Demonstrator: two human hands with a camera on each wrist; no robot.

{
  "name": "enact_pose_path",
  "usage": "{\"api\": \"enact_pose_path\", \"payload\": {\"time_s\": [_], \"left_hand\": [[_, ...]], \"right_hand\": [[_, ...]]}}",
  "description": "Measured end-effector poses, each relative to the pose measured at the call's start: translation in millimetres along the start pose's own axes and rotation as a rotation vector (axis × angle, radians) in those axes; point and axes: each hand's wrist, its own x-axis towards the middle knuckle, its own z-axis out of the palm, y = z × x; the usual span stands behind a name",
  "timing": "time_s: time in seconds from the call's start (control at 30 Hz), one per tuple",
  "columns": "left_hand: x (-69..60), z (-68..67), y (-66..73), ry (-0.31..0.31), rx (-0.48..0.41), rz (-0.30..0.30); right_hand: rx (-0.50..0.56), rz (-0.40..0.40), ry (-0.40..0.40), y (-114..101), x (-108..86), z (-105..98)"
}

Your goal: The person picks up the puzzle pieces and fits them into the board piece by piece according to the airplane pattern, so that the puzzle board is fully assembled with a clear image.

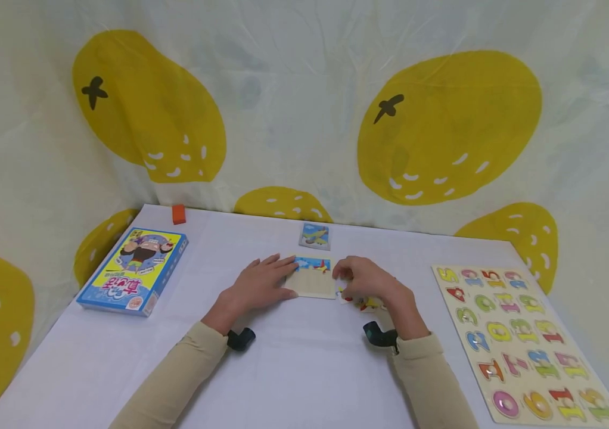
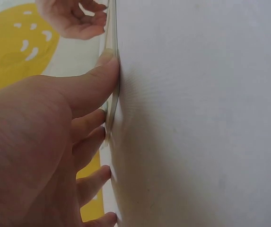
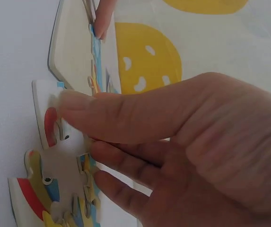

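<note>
Sleeves (image 1: 167, 375) lie nearest; left grip (image 1: 258, 286) spreads wide against the board (image 1: 312, 283); right grip (image 1: 366, 280), narrow, perhaps pinches a piece (image 3: 48, 125) at four o'clock: dragging could scatter neighbours (image 3: 29, 201).

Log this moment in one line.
left hand: touching puzzle board | right hand: at loose pieces, grip unclear | board: far strip filled, near part bare

The number board (image 1: 519, 383), at the right of the head view, carries coloured numerals (image 1: 456, 294). Left column, top to bottom: 5, 4, 3, 2, 1, 0. Bottom row, continuing rightward: 6, 11, 16. The blue box (image 1: 162, 275), at left, bears pink-red Chinese characters (inverted; not reliably legible).
</note>
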Motion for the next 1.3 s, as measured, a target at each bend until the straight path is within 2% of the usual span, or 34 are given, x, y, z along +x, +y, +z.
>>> {"api": "enact_pose_path", "payload": {"time_s": [0.2, 0.43, 0.6, 0.83, 1.07, 1.3], "left_hand": [[0.5, -0.1, 0.1, -0.001, 0.010, 0.009], [1.0, -1.1, -0.1, -0.008, 0.027, 0.002], [0.7, -0.1, -0.7, -0.005, 0.023, 0.002], [-1.0, -0.1, 0.3, -0.001, 0.003, 0.001], [0.0, 2.7, -2.3, 0.002, 0.002, -0.002], [1.4, 4.2, -3.1, 0.001, -0.001, -0.001]], "right_hand": [[-0.044, -0.047, -0.019, -1.5, -3.5, 4.1], [0.006, 0.067, -0.017, -5.9, -11.3, 11.6], [0.020, 0.051, 0.012, -1.7, -13.4, 11.6], [-0.023, 0.000, 0.073, 13.0, -12.9, 5.8], [0.048, 0.065, 0.135, 19.2, -16.2, -5.6], [0.061, 0.081, 0.173, 28.0, -18.0, -9.7]]}}
